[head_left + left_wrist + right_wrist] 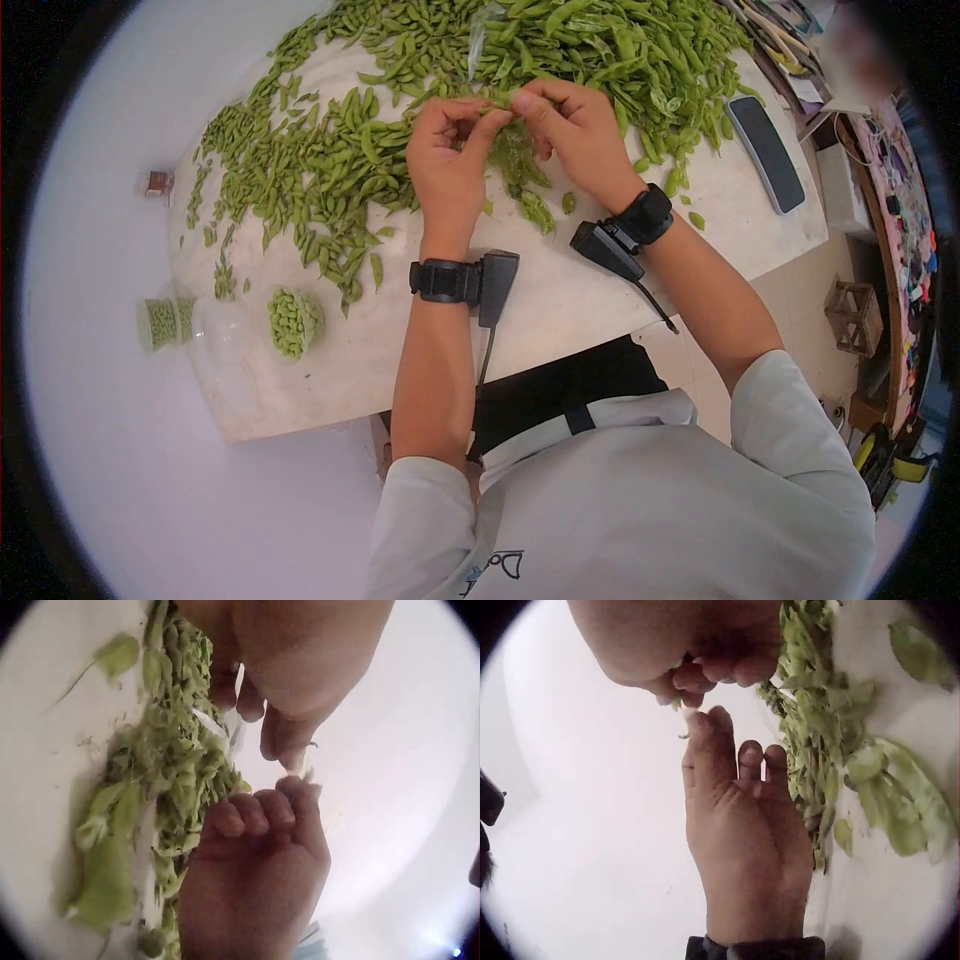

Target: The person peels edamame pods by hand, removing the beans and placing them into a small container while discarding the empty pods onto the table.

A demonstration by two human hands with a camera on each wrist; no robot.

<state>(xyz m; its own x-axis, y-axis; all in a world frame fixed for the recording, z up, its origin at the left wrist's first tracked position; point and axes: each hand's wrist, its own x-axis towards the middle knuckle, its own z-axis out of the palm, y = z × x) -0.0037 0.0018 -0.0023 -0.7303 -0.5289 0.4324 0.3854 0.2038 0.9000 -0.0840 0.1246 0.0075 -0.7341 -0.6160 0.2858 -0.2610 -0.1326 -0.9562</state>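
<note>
Both hands meet over the table at the near side of the pod heap. Between their fingertips is a small green bean pod (pixel 505 99), mostly hidden by the fingers; a bit of pod (pixel 676 703) shows in the right wrist view. My left hand (pixel 450 150) pinches it with thumb and forefinger, the other fingers curled in. From the other side my right hand (pixel 585 135) pinches it too. A big heap of green pods (pixel 640 60) lies behind the hands, and smaller, darker pods (pixel 320 185) spread to the left. Below the hands lie loose flattened pods (pixel 537 212).
A clear tub of shelled green beans (pixel 293 322) stands at the table's left front. Another clear container with beans (pixel 158 325) shows past the left edge. On the right lies a phone (pixel 768 155). Clear plastic (pixel 482 40) pokes from the heap.
</note>
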